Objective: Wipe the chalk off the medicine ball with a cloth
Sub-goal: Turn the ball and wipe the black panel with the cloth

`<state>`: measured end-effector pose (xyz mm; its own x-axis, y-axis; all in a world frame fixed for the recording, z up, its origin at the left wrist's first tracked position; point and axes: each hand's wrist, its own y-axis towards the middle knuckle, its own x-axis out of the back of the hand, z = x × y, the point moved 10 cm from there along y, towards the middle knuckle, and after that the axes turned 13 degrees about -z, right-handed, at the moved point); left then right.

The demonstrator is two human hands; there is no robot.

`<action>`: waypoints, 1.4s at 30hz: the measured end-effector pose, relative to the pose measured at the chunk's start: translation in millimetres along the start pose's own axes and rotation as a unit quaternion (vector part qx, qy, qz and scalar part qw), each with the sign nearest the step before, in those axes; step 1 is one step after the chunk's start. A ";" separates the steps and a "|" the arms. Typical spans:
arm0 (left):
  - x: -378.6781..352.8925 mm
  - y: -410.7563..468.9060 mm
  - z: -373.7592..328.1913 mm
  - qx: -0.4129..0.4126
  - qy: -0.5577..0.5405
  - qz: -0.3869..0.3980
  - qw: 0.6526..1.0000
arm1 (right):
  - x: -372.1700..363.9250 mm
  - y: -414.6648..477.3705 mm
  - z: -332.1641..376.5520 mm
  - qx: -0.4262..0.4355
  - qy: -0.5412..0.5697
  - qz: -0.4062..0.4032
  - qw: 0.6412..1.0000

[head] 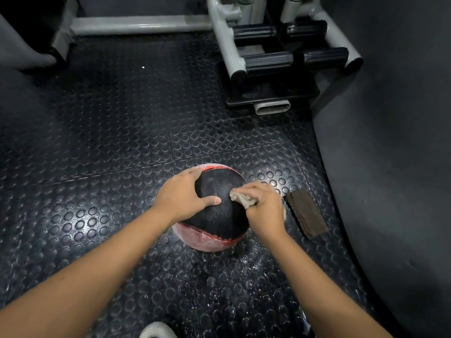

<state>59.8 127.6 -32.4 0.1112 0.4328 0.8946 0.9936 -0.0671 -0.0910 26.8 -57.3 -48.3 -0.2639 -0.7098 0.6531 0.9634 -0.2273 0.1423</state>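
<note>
Now left grip [185, 191] lies splayed flat on pebbly black med ball [219, 215] w/ chalky red bands; right grip [264, 206] clenches nubby beige cloth [241, 198] against it.

Both bare forearms reach forward to the medicine ball [220, 215]. The left hand [183, 195] lies spread on the ball's left side, with its fingers over the far edge and its thumb stretched across the top. The right hand [264, 208], at the ball's right side, curls its fingers round a bunched cloth [241, 198] and presses it on the ball.
</note>
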 end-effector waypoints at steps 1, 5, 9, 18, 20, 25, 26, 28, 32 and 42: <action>-0.1 -1.5 -2.0 -0.006 0.004 -0.003 1.000 | -1.1 12.3 -1.5 0.000 0.000 -0.008 1.000; 2.0 -5.3 -2.9 -0.009 0.018 -0.014 1.000 | -16.3 63.7 -2.9 -0.038 -0.021 -0.002 0.999; 5.7 -1.2 9.3 0.019 -0.008 -0.019 1.000 | -15.8 42.9 11.4 -0.029 0.002 0.006 1.000; 4.9 -4.3 3.2 0.007 0.016 -0.015 1.000 | -14.5 44.3 27.8 0.012 -0.068 -0.007 0.998; 6.0 -5.1 4.4 0.012 0.018 -0.018 1.000 | -23.1 61.4 24.2 -0.007 -0.077 -0.003 0.997; 7.1 -3.2 14.1 0.029 -0.002 -0.022 0.999 | -5.4 12.8 13.7 -0.036 -0.015 -0.020 0.999; 7.3 -3.3 14.7 0.028 -0.006 -0.022 0.999 | 0.1 -3.8 11.9 -0.044 -0.015 -0.018 0.999; 7.1 -4.4 13.7 0.020 -0.001 -0.020 1.000 | 4.4 -21.1 10.4 -0.053 -0.034 -0.010 0.998; 6.9 -8.3 11.8 0.011 0.015 -0.018 1.000 | -4.9 28.7 3.6 -0.058 -0.029 -0.035 0.997; 7.1 -4.7 26.2 0.036 -0.023 -0.009 0.999 | -4.9 -12.4 -26.0 -0.085 0.065 -0.032 0.994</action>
<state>56.4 154.5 -37.1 0.0921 0.4741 0.8756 0.9941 0.0062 -0.1079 14.9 -68.4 -72.6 -0.3383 -0.7678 0.5441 0.9257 -0.3755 0.0458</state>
